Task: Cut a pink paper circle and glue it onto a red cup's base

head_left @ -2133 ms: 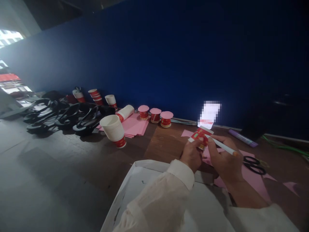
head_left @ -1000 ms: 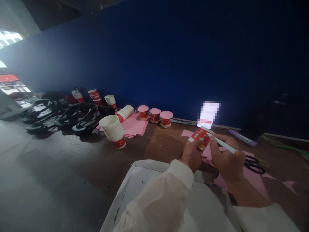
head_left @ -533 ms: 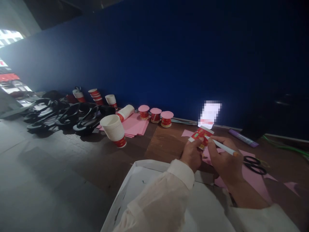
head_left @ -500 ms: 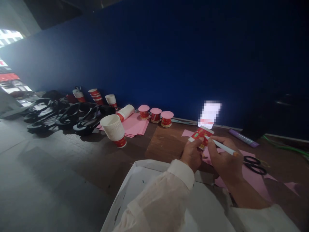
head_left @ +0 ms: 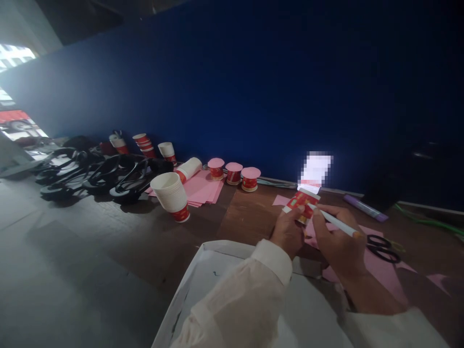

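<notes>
In the head view my left hand (head_left: 289, 234) is closed around a short red paper cup piece (head_left: 301, 198) with a printed pattern and a white edge. The fingers of my right hand (head_left: 339, 249) pinch a white pen (head_left: 340, 224), its tip against the red printed side of the cup piece. Just behind the cup piece leans a lit phone (head_left: 314, 171), its screen blurred out. Beneath and beside my right hand lie cut pieces of pink paper (head_left: 384, 273) and black-handled scissors (head_left: 383, 249), whose blades are hidden.
Three short red cups with pink tops (head_left: 234, 166) line the wall. Left of them are pink sheets (head_left: 205, 191), a lying cup stack (head_left: 189, 169), a standing cup stack (head_left: 168, 191) and several black headsets (head_left: 137, 181). A purple marker (head_left: 366, 208) lies right; a white box (head_left: 203, 263) sits in front.
Almost nothing differs. The cup piece and the pen have shifted only very slightly, with the pen tip staying at the cup piece's side.
</notes>
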A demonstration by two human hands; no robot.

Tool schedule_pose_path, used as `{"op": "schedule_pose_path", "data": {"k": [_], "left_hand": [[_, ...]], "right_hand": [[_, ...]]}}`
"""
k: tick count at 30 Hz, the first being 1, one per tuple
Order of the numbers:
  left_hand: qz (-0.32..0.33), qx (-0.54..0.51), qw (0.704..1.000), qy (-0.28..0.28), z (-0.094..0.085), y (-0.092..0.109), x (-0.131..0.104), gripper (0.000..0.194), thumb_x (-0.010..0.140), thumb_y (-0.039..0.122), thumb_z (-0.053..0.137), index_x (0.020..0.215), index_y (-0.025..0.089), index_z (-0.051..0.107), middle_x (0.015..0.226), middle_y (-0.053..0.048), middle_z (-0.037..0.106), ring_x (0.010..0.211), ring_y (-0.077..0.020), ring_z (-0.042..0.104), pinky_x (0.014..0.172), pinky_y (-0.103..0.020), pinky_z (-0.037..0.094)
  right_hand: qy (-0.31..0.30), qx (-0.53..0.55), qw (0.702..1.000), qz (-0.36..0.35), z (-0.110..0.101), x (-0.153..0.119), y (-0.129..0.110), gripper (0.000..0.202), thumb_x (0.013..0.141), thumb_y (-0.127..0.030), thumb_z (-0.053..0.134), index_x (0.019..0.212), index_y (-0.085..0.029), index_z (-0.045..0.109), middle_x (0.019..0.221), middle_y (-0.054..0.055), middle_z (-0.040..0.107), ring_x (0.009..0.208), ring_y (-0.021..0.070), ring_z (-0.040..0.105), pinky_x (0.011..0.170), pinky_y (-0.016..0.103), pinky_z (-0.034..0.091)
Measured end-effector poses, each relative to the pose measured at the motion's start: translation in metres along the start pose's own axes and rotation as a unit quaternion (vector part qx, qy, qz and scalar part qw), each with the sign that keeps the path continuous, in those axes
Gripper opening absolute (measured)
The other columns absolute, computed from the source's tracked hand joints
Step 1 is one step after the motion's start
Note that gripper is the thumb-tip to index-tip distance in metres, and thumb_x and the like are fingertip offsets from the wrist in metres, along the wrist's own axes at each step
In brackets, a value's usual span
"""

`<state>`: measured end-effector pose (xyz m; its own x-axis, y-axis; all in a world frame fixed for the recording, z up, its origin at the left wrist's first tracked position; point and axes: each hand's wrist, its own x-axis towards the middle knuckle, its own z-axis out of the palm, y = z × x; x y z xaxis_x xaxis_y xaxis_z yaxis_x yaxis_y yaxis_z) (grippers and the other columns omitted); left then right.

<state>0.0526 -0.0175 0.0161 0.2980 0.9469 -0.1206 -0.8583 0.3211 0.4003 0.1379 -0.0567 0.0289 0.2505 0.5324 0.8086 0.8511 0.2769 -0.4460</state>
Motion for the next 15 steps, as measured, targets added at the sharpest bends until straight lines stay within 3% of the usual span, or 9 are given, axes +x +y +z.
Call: {"op": "schedule_pose_path", "data": {"k": [3,6,11,15], "left_hand": [[0.005,-0.036,0.999,0.008,0.0023,0.0012,0.0006,0.022,0.067,0.014,0.077,0.087,0.014,0.07,0.09,-0.007,0.073,0.089,-0.018,0.069,0.094,-0.029,0.05],[-0.01,-0.054,0.998,0.006,0.0031,0.0017,0.0014,0.019,0.074,0.012,0.071,0.092,0.013,0.072,0.095,-0.009,0.074,0.093,-0.0177,0.071,0.099,-0.029,0.05],[-0.025,-0.059,0.997,0.047,0.0055,0.005,-0.0008,0.016,0.076,0.012,0.074,0.092,0.014,0.072,0.098,-0.01,0.074,0.096,-0.0186,0.071,0.092,-0.027,0.053],[-0.047,-0.08,0.992,0.086,0.0096,0.0082,-0.005,0.011,0.08,0.012,0.072,0.091,0.014,0.072,0.1,-0.01,0.074,0.092,-0.0172,0.071,0.085,-0.025,0.054]], "right_hand": [[0.025,0.011,0.999,0.018,-0.004,0.004,-0.0004,0.022,0.092,-0.037,0.062,0.095,-0.018,0.073,0.092,0.011,0.077,0.083,0.0256,0.072,0.08,0.039,0.055],[0.035,0.015,0.999,0.031,-0.0081,0.0066,-0.0037,0.022,0.092,-0.036,0.063,0.096,-0.017,0.073,0.092,0.011,0.077,0.083,0.0248,0.072,0.079,0.038,0.055],[0.032,0.032,0.999,-0.002,-0.0108,0.0043,-0.0079,0.02,0.095,-0.033,0.061,0.1,-0.017,0.072,0.097,0.011,0.077,0.088,0.0234,0.073,0.082,0.036,0.056],[0.024,0.074,0.997,-0.014,-0.0049,-0.0015,0.0007,0.026,0.1,-0.034,0.056,0.114,-0.019,0.071,0.112,0.013,0.077,0.1,0.0253,0.074,0.091,0.041,0.057]]}}
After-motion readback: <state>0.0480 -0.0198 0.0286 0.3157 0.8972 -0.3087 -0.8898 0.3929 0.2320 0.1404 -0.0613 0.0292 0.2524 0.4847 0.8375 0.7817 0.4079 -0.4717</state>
